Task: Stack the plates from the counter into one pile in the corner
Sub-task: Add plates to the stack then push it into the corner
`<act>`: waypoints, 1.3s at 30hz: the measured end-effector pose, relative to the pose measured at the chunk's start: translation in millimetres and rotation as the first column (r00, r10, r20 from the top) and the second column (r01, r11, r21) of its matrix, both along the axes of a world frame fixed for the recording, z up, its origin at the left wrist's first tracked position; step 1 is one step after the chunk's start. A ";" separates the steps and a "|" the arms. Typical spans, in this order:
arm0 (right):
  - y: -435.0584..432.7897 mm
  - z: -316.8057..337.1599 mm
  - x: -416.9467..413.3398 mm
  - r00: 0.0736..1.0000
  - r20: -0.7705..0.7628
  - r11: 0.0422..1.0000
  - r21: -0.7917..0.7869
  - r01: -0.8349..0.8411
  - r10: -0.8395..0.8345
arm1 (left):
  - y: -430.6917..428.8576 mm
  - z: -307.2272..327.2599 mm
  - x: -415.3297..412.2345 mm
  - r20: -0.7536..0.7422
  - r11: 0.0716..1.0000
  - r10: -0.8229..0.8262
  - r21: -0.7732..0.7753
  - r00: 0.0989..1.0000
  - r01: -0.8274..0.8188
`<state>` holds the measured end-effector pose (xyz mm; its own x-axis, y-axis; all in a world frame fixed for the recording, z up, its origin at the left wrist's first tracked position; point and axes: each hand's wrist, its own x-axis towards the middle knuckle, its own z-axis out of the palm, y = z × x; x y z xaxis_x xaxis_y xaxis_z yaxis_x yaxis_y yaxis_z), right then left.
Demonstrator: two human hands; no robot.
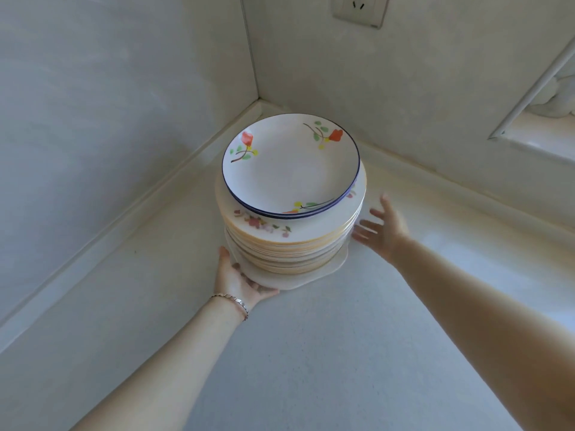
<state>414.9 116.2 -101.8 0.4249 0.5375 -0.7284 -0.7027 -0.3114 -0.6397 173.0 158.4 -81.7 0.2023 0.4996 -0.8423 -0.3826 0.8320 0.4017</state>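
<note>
A tall pile of plates [289,244] stands on the white counter [311,353] near the corner of the two walls. Its top plate [291,164] is white with a blue rim and red flowers. Below it lie several cream plates with orange edges, and a wider white plate [337,264] sits at the bottom. My left hand [238,279] presses against the near left rim of that bottom plate, thumb up along the side. My right hand [384,227] is at the right side of the pile with fingers spread and straight, its fingertips touching or just short of the plates.
Two tiled walls meet in a corner [258,98] behind the pile. A wall socket [361,9] is high on the right wall. A window ledge [541,135] lies at the far right. Bare counter stretches in front of the pile.
</note>
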 end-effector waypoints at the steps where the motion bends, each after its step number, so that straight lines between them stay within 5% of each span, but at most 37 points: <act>1: -6.4 -5.2 -7.8 0.998 0.061 0.997 -0.075 -0.017 0.022 | 2.4 -5.6 -0.3 -0.067 1.000 -0.006 0.015 0.998 0.007; 5: -30.5 -26.0 -47.9 0.963 0.100 0.955 -0.190 -0.227 0.248 | 15.1 -25.7 -6.9 -0.368 0.978 -0.141 0.092 0.919 0.187; 9: -29.0 -30.5 -68.6 0.969 0.146 0.970 -0.166 -0.176 0.200 | 21.6 -34.7 -5.4 -0.480 0.954 -0.157 0.153 0.863 0.258; 39: 144.2 -34.2 10.9 0.958 0.247 0.984 -0.141 -0.111 0.143 | 118.4 -61.2 60.5 -0.312 0.982 0.057 0.191 0.948 0.004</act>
<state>425.8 260.4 -135.9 0.5397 0.5110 -0.6691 -0.4703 -0.4762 -0.7430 233.5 276.8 -142.9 -0.0734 0.6553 -0.7518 -0.2324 0.7218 0.6519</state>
